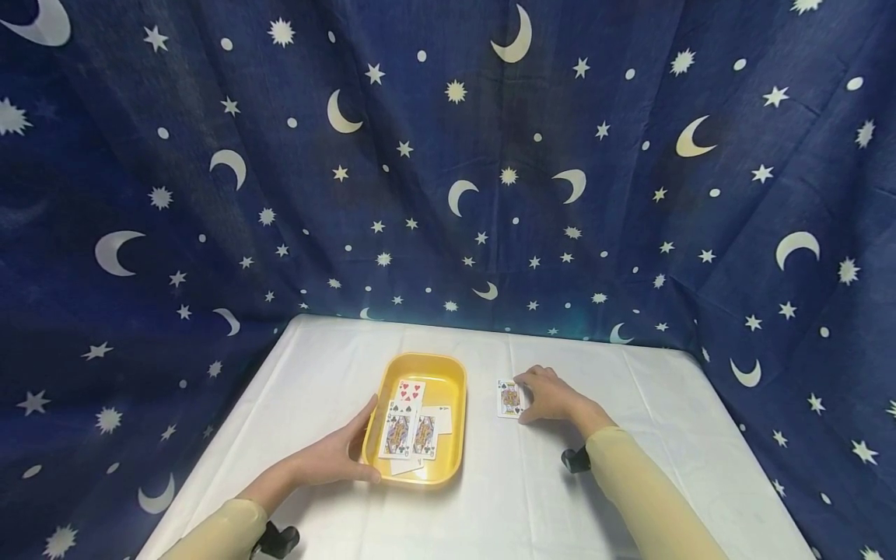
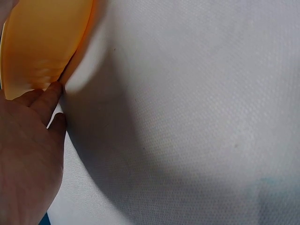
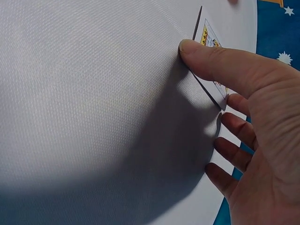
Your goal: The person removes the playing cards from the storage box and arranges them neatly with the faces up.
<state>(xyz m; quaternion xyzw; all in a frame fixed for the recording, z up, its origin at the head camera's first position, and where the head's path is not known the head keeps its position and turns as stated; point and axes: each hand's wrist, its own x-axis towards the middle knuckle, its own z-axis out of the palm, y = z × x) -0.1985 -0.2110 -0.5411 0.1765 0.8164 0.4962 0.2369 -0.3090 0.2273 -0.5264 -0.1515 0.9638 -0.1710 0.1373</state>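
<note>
A yellow tray (image 1: 453,459) stands left of the middle of the white-covered table, several playing cards lying face up and overlapping inside it. My left hand (image 1: 334,457) spreads round its near left corner, thumb along the front and fingers at the left side. In the left wrist view, extended fingers (image 2: 48,101) touch the tray's outer wall (image 2: 44,42). Right of the tray, my right hand (image 1: 556,398) grips a face card (image 1: 509,398) by its right side. The right wrist view has the thumb (image 3: 206,58) across the card's edge and the index fingertip at its corner.
Inside the tray are a hearts card (image 1: 411,390), two face cards side by side and mostly white card parts beneath. A dark blue curtain (image 1: 434,155) with moons and stars hangs behind the table and down both sides. Black wrist mounts (image 1: 575,460) stick out under both forearms.
</note>
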